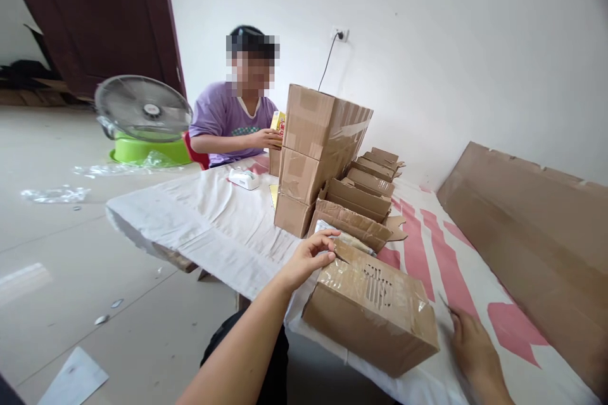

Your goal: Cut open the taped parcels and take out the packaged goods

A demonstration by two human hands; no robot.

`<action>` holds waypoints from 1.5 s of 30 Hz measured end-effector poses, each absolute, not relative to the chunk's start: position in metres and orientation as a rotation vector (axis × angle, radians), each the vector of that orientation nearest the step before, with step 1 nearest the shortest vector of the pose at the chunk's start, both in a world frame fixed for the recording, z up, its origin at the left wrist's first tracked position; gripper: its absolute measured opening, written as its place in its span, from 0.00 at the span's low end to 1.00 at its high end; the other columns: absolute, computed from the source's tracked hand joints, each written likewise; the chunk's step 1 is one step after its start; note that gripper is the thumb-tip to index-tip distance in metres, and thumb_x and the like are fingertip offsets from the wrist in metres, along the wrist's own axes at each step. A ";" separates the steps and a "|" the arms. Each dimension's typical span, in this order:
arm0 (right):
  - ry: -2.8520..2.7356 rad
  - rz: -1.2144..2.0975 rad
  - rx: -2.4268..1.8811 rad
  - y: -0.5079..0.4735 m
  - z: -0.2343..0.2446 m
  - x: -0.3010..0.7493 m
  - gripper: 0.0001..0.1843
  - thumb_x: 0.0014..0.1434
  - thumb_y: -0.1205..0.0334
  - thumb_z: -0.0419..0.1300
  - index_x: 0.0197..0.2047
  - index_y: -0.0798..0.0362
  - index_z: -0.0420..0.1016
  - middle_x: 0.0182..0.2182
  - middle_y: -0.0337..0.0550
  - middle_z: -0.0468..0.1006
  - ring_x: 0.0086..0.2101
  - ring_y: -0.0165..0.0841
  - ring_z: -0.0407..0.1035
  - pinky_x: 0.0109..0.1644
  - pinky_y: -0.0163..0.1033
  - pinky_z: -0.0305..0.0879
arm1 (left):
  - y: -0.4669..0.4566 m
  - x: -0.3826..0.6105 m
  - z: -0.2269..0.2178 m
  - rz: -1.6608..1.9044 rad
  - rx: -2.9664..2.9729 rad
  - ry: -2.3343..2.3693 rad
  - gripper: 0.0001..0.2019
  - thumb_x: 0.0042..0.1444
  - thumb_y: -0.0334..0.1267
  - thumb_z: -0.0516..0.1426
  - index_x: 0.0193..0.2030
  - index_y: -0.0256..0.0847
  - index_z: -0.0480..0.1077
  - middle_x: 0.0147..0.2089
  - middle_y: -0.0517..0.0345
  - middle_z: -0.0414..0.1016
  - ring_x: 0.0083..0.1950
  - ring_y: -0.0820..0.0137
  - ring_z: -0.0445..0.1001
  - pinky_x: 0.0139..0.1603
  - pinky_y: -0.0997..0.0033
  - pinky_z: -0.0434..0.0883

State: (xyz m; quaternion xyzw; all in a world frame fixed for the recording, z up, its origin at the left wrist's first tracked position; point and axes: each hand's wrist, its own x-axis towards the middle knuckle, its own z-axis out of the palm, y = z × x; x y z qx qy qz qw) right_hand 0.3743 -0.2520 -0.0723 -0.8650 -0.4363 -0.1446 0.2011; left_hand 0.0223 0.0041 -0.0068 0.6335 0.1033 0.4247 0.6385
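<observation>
A taped cardboard box [365,335] with a cluster of small slits in its top lies in front of me at the table edge. My left hand [311,259] rests on its far left corner, thumb and fingers apart. To the right of the box, just above the cloth, is my right hand [475,351]. Its fingers are closed on a thin, blade-like object [446,304], blurred and too small to tell its exact kind. Behind the box, a piece of printed paper or plastic [349,239] shows beside an open cardboard box [349,218].
Closed boxes [304,168] stand stacked beyond my left hand, with a row of open boxes [373,183] alongside. Across the table [190,215] a person [232,117] holds a yellow pack [278,123]. A tape dispenser [244,178] sits nearby. A large cardboard sheet [527,234] leans at right.
</observation>
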 end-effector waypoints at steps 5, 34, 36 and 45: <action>-1.261 -0.565 -2.087 -0.219 0.012 0.333 0.20 0.68 0.54 0.43 0.52 0.52 0.70 0.39 0.48 0.82 0.34 0.39 0.78 0.34 0.41 0.73 | 0.005 0.024 -0.010 0.989 1.446 0.216 0.16 0.51 0.50 0.65 0.34 0.39 0.70 0.56 0.45 0.70 0.61 0.53 0.65 0.59 0.57 0.59; -2.858 -0.634 -2.234 -0.173 0.123 0.213 0.22 0.48 0.84 0.52 0.42 0.51 0.70 0.30 0.39 0.76 0.25 0.32 0.72 0.24 0.39 0.39 | 0.010 0.022 -0.014 0.946 1.518 0.194 0.18 0.52 0.53 0.64 0.34 0.39 0.68 0.59 0.44 0.68 0.60 0.53 0.65 0.59 0.56 0.60; -2.783 -0.624 -2.239 -0.186 0.121 0.226 0.24 0.46 0.85 0.50 0.41 0.51 0.69 0.28 0.36 0.75 0.22 0.29 0.69 0.24 0.38 0.39 | 0.011 0.022 -0.014 0.944 1.512 0.199 0.17 0.52 0.52 0.64 0.34 0.40 0.69 0.59 0.44 0.69 0.61 0.53 0.65 0.59 0.56 0.60; -2.689 -0.749 -2.255 -0.221 0.111 0.264 0.32 0.44 0.86 0.47 0.48 0.48 0.68 0.25 0.33 0.69 0.20 0.29 0.63 0.24 0.38 0.37 | 0.010 0.025 -0.015 0.947 1.470 0.229 0.17 0.51 0.52 0.65 0.34 0.40 0.70 0.59 0.44 0.69 0.61 0.52 0.64 0.58 0.57 0.61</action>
